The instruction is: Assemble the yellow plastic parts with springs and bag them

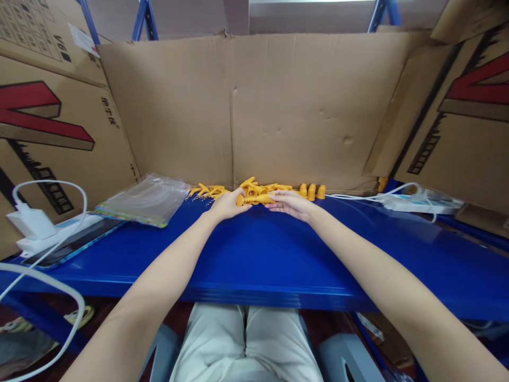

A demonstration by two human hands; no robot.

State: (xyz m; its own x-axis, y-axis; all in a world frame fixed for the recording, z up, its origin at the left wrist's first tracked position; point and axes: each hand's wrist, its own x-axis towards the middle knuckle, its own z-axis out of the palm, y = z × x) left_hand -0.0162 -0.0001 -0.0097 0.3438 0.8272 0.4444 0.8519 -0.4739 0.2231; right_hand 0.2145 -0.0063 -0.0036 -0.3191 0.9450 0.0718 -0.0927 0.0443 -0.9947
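Fingers (283,200) of my left hand (228,205) and right hand (293,205) grip opposite ends of a yellow piece (258,199), apparently to steady it in front of loose yellow parts (254,189).

The left forearm (159,286) and right forearm (382,260) reach forward and inward. The left hand (228,206) curls, thumb toward the right hand (293,205), whose fingers point back at it; both seem closed, though small in view.

Two hands (229,205), three orange cups (312,192), one phone (85,239)
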